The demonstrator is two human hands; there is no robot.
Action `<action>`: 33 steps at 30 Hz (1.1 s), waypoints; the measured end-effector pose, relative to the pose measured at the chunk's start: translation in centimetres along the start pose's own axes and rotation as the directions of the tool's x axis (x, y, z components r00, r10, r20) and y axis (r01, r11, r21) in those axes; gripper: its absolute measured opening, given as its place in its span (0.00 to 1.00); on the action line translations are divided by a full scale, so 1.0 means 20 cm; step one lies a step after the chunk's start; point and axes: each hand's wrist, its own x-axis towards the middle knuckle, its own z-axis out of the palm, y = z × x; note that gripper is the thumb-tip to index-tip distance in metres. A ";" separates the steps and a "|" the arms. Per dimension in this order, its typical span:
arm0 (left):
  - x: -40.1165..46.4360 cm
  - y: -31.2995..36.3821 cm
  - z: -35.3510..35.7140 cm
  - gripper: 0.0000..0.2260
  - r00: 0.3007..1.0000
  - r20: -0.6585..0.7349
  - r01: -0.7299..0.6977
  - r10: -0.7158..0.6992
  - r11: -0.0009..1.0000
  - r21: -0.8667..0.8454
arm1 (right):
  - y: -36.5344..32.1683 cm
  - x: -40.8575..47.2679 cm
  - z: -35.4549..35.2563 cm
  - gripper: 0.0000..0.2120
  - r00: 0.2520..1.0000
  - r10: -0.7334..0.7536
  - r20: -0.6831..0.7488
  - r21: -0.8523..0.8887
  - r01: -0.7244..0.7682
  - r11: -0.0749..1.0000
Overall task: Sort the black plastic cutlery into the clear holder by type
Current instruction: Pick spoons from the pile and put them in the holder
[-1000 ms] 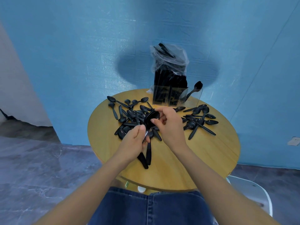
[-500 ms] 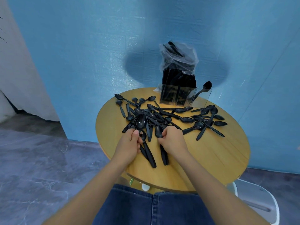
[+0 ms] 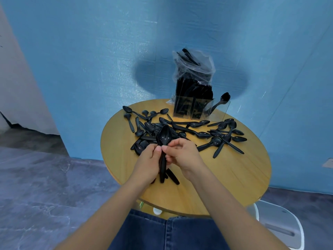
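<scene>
Left hand (image 3: 148, 160) and right hand (image 3: 182, 154) pinch a stacked bundle of spoons (image 3: 163, 150) near the table's near edge; clear holder (image 3: 200, 109) stands far. Risk: uneven handles slip, bundle fans apart.

On the round table (image 3: 234, 177) the holder (image 3: 200, 110) stands at the far edge, right of centre, with a bag (image 3: 194, 67) just behind it. The holder's left and middle compartments are packed with cutlery; one spoon (image 3: 219, 103) leans in the right compartment. Loose spoons (image 3: 198, 130) lie scattered across the far half of the table, from left edge to right. Before them, near the table's middle, the left hand (image 3: 146, 164) and right hand (image 3: 182, 155) meet around a bundle of spoons (image 3: 164, 141), bowls pointing away, handles toward the near edge.
</scene>
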 end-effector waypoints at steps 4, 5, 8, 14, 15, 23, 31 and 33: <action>-0.01 0.01 -0.04 0.12 0.999 0.001 0.032 -0.032 0.998 -0.051 | -0.01 0.02 0.05 0.06 0.999 -0.037 0.009 0.001 0.037 0.999; -0.01 0.02 -0.05 0.12 1.000 -0.004 0.026 -0.026 0.999 -0.035 | -0.01 0.02 0.06 0.06 0.998 -0.049 0.030 -0.001 0.049 0.999; -0.02 0.00 -0.10 0.11 0.999 -0.029 0.011 -0.012 1.000 -0.029 | 0.01 0.02 0.09 0.05 0.995 -0.082 0.049 -0.090 0.086 0.992; 0.00 -0.08 -0.21 0.12 0.973 -0.197 0.089 -0.117 0.985 -0.148 | 0.11 0.02 0.09 0.12 0.983 -0.183 -0.005 -0.742 0.119 0.659; 0.00 -0.08 -0.21 0.12 0.972 -0.199 0.095 -0.124 0.984 -0.151 | 0.11 0.02 0.10 0.13 0.983 -0.182 0.003 -0.769 0.119 0.628; 0.01 -0.09 -0.21 0.12 0.965 -0.198 0.131 -0.171 0.971 -0.201 | 0.10 0.05 0.14 0.09 0.988 -0.154 -0.032 -0.776 0.073 0.627; 0.01 -0.07 -0.20 0.12 0.965 -0.193 0.141 -0.179 0.971 -0.194 | 0.06 0.06 0.03 0.07 0.997 -0.072 -0.028 -0.720 0.030 0.693; 0.02 -0.07 -0.19 0.12 0.966 -0.189 0.144 -0.179 0.972 -0.185 | 0.05 0.05 0.00 0.06 0.996 -0.074 -0.039 -0.651 0.031 0.758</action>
